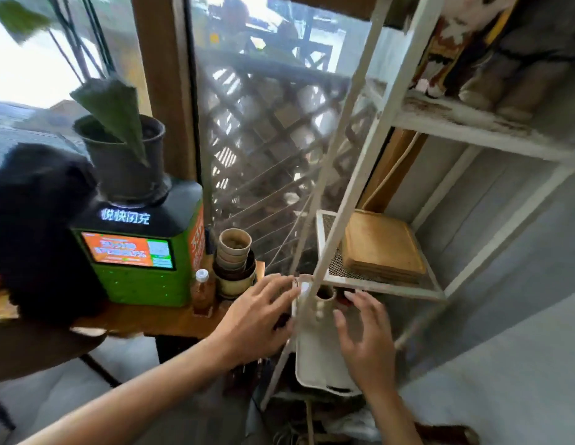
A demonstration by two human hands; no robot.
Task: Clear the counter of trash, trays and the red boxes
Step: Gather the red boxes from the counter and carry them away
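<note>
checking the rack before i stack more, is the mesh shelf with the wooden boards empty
No, a stack of wooden boards lies on the white mesh shelf, just above the white tray both hands reach toward.

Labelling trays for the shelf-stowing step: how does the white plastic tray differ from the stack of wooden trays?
The white plastic tray is single, glossy and on a lower shelf level between both hands; the stack of wooden trays is several tan boards resting flat on the mesh shelf above, untouched. Both are rectangular with rounded corners.

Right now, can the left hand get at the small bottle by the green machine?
Probably yes. The left hand is open beside the white tray, and the bottle stands near it at the counter edge with nothing between them; the stacked cups sit behind.
</note>
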